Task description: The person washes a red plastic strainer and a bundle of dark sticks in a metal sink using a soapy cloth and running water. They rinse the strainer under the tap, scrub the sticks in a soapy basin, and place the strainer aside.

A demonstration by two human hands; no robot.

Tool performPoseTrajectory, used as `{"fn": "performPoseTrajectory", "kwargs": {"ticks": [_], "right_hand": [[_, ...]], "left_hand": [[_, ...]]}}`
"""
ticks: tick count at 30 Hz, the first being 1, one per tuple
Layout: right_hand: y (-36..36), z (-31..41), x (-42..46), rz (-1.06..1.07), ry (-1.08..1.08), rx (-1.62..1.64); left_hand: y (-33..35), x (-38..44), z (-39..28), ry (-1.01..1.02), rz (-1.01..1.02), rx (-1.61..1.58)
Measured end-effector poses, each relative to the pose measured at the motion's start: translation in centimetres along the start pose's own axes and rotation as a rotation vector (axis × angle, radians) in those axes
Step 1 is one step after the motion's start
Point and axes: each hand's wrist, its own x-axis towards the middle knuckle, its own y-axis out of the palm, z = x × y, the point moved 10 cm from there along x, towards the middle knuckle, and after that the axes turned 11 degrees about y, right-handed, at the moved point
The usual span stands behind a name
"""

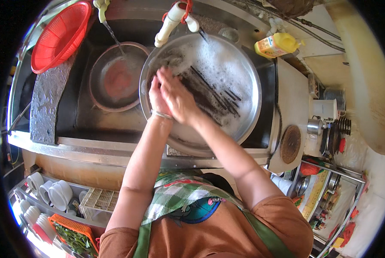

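Observation:
A wide stainless steel basin (255, 96) in front of me holds foamy water. Several dark chopsticks (208, 85) lie in it, partly under the suds. Over the basin's left side, my left hand (157, 98) and my right hand (179, 101) press palm to palm, fingers pointing away from me and slightly blurred. Whether anything is between the palms is hidden. A bracelet (161, 114) circles my left wrist. Water runs into the basin from a white plastic tap (171, 24) beyond my hands.
Left of the steel basin, a second tap (102, 9) runs into a round basin (97, 100) in the sink. A red plastic colander (62, 38) stands at the back left. A yellow bottle (276, 45) sits at the back right. White cups (60, 195) fill a shelf at lower left.

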Motion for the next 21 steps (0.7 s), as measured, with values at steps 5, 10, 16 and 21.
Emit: {"fn": "performPoseTrajectory", "kwargs": {"ticks": [5, 10, 16, 21], "right_hand": [[-1.2, -7.3, 7.2, -0.074, -0.032, -0.336], [-9.1, -5.9, 6.5, -0.532, -0.14, -0.335], [0.0, -7.3, 4.6, 0.172, 0.305, -0.02], [-4.8, -1.2, 0.9, -0.542, -0.141, -0.536]], "left_hand": [[0.6, -3.5, 0.3, -0.208, 0.039, -0.043], [-3.4, -4.2, 1.0, -0.085, -0.245, 0.33], [-3.0, 5.4, 3.5, -0.053, -0.196, 0.04], [-0.3, 2.1, 4.2, -0.271, -0.07, -0.09]]}}
